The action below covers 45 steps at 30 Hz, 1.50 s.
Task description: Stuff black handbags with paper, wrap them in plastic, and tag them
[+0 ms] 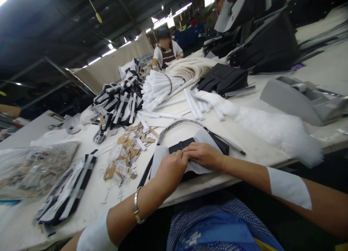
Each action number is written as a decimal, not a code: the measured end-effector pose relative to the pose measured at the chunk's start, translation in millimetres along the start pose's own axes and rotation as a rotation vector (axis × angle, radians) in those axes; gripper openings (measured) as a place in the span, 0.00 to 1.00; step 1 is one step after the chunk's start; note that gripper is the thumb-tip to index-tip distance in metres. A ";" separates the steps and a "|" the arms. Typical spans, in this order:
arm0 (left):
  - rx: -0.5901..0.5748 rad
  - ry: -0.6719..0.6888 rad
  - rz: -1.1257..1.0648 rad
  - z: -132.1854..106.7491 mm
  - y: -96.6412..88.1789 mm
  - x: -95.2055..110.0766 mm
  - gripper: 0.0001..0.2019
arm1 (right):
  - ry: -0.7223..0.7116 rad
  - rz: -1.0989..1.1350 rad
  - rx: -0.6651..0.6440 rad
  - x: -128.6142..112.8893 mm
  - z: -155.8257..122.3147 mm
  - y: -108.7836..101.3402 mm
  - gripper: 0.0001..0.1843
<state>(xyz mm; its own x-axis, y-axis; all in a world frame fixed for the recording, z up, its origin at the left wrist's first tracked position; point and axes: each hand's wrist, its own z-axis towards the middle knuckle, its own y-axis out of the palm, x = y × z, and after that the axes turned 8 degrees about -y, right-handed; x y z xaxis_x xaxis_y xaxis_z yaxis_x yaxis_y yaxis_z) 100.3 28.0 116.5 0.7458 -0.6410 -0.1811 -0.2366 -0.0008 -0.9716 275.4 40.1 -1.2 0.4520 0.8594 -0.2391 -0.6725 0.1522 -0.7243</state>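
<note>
Head view: I see the black bag (179,146) directly under both hands, white paper (160,157) spread around it. The left hand (170,168) is curled against the bag and the right hand (204,155) bends over to meet it; I cannot tell what either pinches, since their knuckles block my line. A wrapped handle (187,121) arcs just beyond them. Loose tags (121,161) crowd left of the left hand; crumpled white material (274,133) lies beyond the right, with foam rods (157,91) farther ahead.
</note>
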 end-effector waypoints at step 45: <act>0.119 -0.066 -0.449 6.0 14.4 -20.5 0.06 | -0.044 -0.006 0.049 -0.4 -1.9 -0.4 0.14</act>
<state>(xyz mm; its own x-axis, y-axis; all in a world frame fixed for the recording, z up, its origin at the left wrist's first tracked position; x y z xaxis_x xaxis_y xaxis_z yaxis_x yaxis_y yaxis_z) 85.4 45.7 105.3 0.7972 -0.5471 0.2552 0.1885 -0.1762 -0.9662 276.6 38.8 -2.1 0.4303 0.8790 -0.2052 -0.6986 0.1803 -0.6925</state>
